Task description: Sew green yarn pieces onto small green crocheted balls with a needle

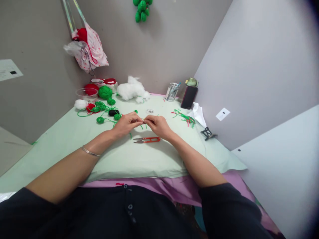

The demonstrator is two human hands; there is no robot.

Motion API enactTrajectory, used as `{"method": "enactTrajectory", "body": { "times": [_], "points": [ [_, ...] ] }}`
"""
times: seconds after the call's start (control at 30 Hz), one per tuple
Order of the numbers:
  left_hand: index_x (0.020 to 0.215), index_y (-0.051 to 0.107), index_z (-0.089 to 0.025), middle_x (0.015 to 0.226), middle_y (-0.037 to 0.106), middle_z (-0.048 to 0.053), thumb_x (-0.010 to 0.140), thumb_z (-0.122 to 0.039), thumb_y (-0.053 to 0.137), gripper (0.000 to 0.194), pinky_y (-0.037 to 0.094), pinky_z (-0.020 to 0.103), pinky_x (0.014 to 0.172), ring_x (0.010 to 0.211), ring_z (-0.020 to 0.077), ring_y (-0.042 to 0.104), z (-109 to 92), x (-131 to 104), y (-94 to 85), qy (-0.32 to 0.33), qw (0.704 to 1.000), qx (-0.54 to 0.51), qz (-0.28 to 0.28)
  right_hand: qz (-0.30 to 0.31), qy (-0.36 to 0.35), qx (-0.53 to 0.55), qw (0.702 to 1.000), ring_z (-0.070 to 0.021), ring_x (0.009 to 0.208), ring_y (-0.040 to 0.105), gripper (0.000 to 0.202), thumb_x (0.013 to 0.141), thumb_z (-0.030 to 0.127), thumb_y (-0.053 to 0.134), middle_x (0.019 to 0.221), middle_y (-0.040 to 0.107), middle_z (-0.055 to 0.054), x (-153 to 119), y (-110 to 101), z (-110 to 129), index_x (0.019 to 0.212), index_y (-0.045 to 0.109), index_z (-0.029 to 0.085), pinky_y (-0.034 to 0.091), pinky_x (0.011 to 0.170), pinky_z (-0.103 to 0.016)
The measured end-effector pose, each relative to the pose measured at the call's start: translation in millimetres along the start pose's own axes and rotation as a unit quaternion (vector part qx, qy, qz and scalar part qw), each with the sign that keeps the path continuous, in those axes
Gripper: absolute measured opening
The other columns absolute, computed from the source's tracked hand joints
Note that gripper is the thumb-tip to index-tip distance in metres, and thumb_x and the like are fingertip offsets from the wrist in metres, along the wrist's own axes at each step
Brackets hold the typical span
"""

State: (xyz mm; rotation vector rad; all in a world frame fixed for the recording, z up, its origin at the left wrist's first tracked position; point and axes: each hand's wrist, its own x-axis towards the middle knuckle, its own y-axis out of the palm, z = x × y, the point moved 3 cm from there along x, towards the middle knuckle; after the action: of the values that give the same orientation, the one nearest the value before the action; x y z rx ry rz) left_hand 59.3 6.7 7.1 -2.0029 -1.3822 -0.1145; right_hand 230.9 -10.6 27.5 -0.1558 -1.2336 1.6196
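Over the middle of the table, my left hand [127, 123] and my right hand [159, 125] meet at the fingertips, each in a pinch. Short ends of green yarn [142, 126] show just below the fingers; the small part between the fingertips is mostly hidden. Below my hands, a pair of orange-handled thread snips [147, 140] lies flat, blades pointing left. Small green crocheted balls [100, 120] with loose tails lie left of my left hand, near a small black object [114, 113]. Green and red yarn scraps [185, 118] are heaped to the right.
White stuffing [132, 89] sits at the back, beside a green yarn ball [105, 92] and a clear tub [87, 94]. At the back right are a pen cup [172, 92], a phone [189, 97] and a black stand [208, 133]. A dotted bag [91, 46] hangs on the left wall.
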Motion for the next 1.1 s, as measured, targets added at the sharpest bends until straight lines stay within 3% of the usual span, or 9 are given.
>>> {"method": "enactTrajectory", "body": {
  "times": [0.13, 0.4, 0.57, 0.7, 1.0, 1.1],
  "points": [
    [0.079, 0.073, -0.018, 0.079, 0.059, 0.002, 0.077, -0.037, 0.068, 0.019, 0.042, 0.027, 0.066, 0.071, 0.0137, 0.055, 0, 2, -2.1, -0.003, 1.0, -0.01, -0.026, 0.003, 0.006, 0.015, 1.0, -0.0097, 0.056, 0.042, 0.023, 0.091, 0.026, 0.05, 0.06, 0.055, 0.002, 0, 0, -1, 0.079, 0.067, 0.017, 0.03, 0.059, -0.022],
    [0.071, 0.07, -0.017, 0.075, 0.06, 0.002, 0.066, -0.042, 0.077, 0.027, 0.04, 0.026, 0.062, 0.064, 0.0117, 0.05, -1, 3, -5.0, -0.078, 0.993, -0.051, -0.074, 0.004, 0.018, 0.054, 0.998, -0.0093, 0.057, 0.043, 0.024, 0.091, 0.028, 0.049, 0.061, 0.054, 0.003, 1, 0, 1, 0.079, 0.066, 0.016, 0.03, 0.059, -0.022],
    [0.074, 0.066, -0.016, 0.073, 0.064, 0.002, 0.063, -0.042, 0.079, 0.031, 0.042, 0.026, 0.063, 0.068, 0.0144, 0.057, -5, 3, -4.8, -0.116, 0.985, -0.125, -0.038, 0.042, 0.043, 0.091, 0.994, -0.0091, 0.056, 0.041, 0.027, 0.091, 0.031, 0.049, 0.058, 0.05, 0.003, 1, 1, 1, 0.076, 0.065, 0.015, 0.029, 0.058, -0.022],
    [0.077, 0.061, -0.016, 0.076, 0.065, 0.002, 0.067, -0.04, 0.077, 0.03, 0.048, 0.028, 0.07, 0.071, 0.015, 0.062, -9, 2, 1.0, -0.109, 0.972, -0.208, 0.001, 0.082, 0.045, 0.099, 0.991, -0.0088, 0.056, 0.04, 0.027, 0.09, 0.03, 0.048, 0.057, 0.048, 0.004, 0, 5, 1, 0.077, 0.066, 0.014, 0.029, 0.058, -0.022],
    [0.082, 0.053, -0.016, 0.075, 0.06, -0.002, 0.067, -0.033, 0.077, 0.033, 0.054, 0.029, 0.069, 0.065, 0.0129, 0.065, 0, 7, -8.7, -0.097, 0.959, -0.248, -0.095, 0.05, 0.027, 0.088, 0.995, -0.0082, 0.058, 0.04, 0.023, 0.089, 0.028, 0.051, 0.06, 0.05, 0.004, 2, -5, -1, 0.079, 0.067, 0.015, 0.029, 0.059, -0.022],
    [0.082, 0.053, -0.015, 0.076, 0.06, -0.002, 0.068, -0.03, 0.076, 0.031, 0.055, 0.029, 0.07, 0.066, 0.0123, 0.065, 2, 9, -14.1, -0.1, 0.958, -0.25, -0.1, 0.048, 0.044, 0.107, 0.992, -0.0085, 0.057, 0.039, 0.024, 0.089, 0.029, 0.05, 0.06, 0.049, 0.004, 2, -8, -4, 0.081, 0.068, 0.015, 0.03, 0.059, -0.022]
  ]
}}
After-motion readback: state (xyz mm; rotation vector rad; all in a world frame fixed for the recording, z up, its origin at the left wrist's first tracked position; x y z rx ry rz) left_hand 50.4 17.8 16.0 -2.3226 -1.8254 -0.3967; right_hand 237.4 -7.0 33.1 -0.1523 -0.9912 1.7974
